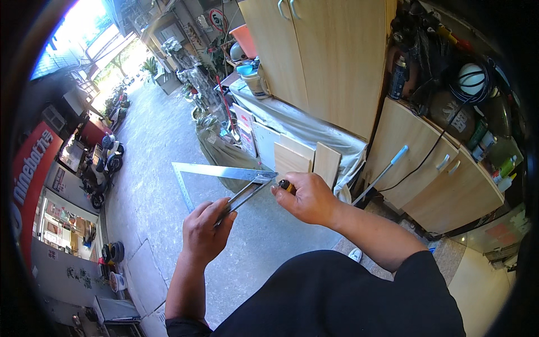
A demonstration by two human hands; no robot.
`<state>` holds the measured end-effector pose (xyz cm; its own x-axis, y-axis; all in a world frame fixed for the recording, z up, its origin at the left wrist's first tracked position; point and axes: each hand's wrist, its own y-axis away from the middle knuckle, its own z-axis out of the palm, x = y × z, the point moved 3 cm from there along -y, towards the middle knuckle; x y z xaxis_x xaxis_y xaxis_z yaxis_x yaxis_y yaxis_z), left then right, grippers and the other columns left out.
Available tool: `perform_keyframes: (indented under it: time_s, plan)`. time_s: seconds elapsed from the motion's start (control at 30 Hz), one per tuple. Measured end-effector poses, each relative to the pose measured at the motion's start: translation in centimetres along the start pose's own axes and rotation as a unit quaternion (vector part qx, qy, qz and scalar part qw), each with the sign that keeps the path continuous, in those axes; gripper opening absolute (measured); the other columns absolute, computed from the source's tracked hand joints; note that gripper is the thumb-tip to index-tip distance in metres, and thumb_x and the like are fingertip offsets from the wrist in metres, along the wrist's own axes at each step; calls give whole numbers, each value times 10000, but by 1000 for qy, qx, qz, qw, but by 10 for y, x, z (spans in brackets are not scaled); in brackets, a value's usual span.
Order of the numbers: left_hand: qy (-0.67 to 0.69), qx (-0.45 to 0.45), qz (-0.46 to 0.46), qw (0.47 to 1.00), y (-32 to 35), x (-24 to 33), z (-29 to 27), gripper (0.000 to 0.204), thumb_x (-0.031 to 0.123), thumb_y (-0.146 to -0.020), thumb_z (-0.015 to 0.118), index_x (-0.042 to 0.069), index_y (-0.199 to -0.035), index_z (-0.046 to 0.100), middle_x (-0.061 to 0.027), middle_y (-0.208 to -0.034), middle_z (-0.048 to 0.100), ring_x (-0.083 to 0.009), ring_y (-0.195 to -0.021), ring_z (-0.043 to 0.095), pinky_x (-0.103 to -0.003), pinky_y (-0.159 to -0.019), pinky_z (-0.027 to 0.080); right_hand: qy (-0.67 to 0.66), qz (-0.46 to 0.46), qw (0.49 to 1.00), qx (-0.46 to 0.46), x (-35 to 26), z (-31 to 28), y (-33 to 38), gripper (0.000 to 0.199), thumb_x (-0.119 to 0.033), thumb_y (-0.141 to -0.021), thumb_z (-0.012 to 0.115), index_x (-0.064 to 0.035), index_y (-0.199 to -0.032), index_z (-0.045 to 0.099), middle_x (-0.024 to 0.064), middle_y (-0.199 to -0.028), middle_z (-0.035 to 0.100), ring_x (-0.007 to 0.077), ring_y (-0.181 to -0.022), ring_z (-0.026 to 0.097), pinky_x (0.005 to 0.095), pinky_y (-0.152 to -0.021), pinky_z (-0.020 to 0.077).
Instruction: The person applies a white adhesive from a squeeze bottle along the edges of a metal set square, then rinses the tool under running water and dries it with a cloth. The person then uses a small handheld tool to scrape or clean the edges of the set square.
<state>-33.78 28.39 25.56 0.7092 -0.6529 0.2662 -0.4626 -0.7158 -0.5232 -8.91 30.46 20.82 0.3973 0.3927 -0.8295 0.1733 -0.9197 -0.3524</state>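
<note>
In front of my chest, my left hand (206,229) is closed on a silver metal triangular frame (216,170), gripping its near, dark-edged bar. One flat arm of the frame runs to the far left, and a thinner strip with marks along it comes back from that corner toward my hand. My right hand (309,199) is wrapped round a short black-and-yellow tool handle (287,186), close beside the frame's right corner. Whatever extends from that handle is hidden, so I cannot tell the tool's kind or whether it touches the frame.
Wooden cabinets (325,62) stand ahead and right, with boards (327,163) leaning below a draped ledge. A blue-tipped pole (387,171) leans by the low cabinet (418,163), which carries bottles and cables. Scooters (104,163) line the left side of the concrete floor (149,185).
</note>
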Motion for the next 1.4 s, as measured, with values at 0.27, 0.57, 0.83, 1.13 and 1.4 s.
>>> perform_keyframes:
  time_s: [0.27, 0.57, 0.83, 1.13, 1.4]
  plan:
    - [9, -2, 21, 1000, 0, 6, -6, 291, 66, -847, 769, -16, -1118, 704, -143, -845, 682, -249, -695, 673, -335, -630, 532, 23, -17, 999, 26, -7, -4, 3, 396, -360, -894, 666, 8, -753, 629, 246, -708, 641, 453, -680, 635, 519, -634, 503]
    - [12, -15, 47, 999, -1, 13, -9, 301, 67, -855, 766, -28, -1132, 695, -138, -814, 666, -230, -664, 655, -334, -598, 518, 56, -37, 997, 37, -8, -3, 6, 298, -299, -895, 689, -8, -834, 665, 222, -704, 642, 415, -671, 651, 468, -614, 508]
    - [-4, -20, 36, 999, -4, 16, -8, 275, 90, -840, 786, -2, -1085, 702, -139, -817, 690, -281, -682, 682, -360, -609, 540, 61, -38, 996, 54, -9, -3, 7, 305, -297, -882, 686, -2, -813, 650, 231, -709, 643, 428, -681, 649, 488, -626, 511]
    - [6, -28, 30, 999, -8, 20, -9, 280, 85, -845, 783, 4, -1100, 701, -126, -811, 686, -252, -676, 680, -348, -613, 537, 51, -33, 997, 46, -13, -7, 4, 324, -308, -867, 694, 3, -797, 640, 236, -723, 653, 429, -695, 658, 499, -641, 517]
    - [20, -36, 30, 999, -9, 17, -9, 288, 73, -848, 778, 10, -1118, 701, -119, -817, 674, -244, -672, 664, -337, -610, 524, 70, -29, 997, 32, -16, -6, -1, 366, -353, -883, 669, -3, -781, 642, 221, -738, 675, 426, -734, 681, 516, -669, 530]
